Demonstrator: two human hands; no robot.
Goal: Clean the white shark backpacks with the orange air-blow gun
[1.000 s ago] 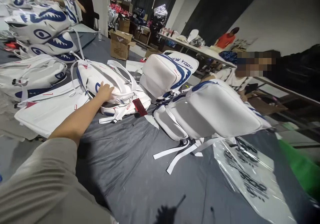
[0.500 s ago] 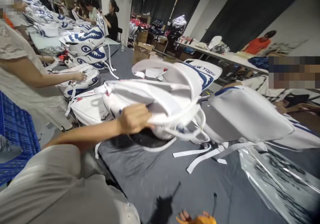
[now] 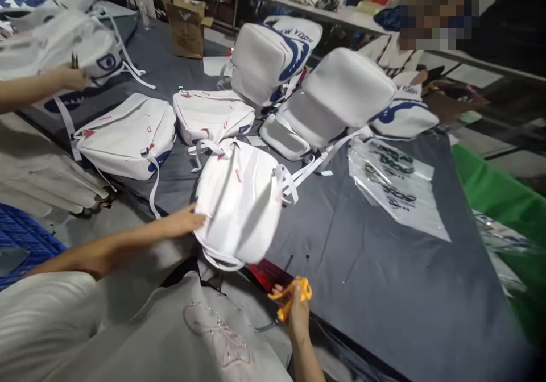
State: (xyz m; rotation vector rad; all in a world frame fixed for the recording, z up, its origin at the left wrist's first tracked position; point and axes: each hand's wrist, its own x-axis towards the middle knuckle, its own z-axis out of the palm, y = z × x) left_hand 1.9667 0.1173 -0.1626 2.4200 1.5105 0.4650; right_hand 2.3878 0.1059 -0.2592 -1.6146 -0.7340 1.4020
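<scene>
At the near edge of a dark-covered worktable [image 3: 362,314], a worker's left hand [image 3: 190,220] rests against the side of a white backpack [image 3: 239,200], fingers on its rim; blur leaves it impossible to tell whether they grip or merely press. The right hand [image 3: 296,308], low and just beyond the bag's lower end, is curled around an orange tool [image 3: 303,287], whose working end cannot be made out. Between that hand and the backpack shows a dark red card [image 3: 263,274], partly hidden; whether it is fastened to the bag is unclear.

The backpack lies with its straps loose, its lower end appearing to reach past the table's edge. With only one hand against it, a shove toward the worker could tip it off. If the tool has a blade, a careless swing might nick the white fabric or a strap, and the card could be creased if squeezed between bag and hand.

Just beyond lie two more white bags, one to the left [image 3: 128,137] and one behind [image 3: 213,115], near enough for dangling straps to snag. To the right stand stacked bags [image 3: 350,86], with a printed clear plastic bag [image 3: 396,191] before them. At far left, a co-worker's hand [image 3: 72,78] is at another bag [image 3: 100,46].
</scene>
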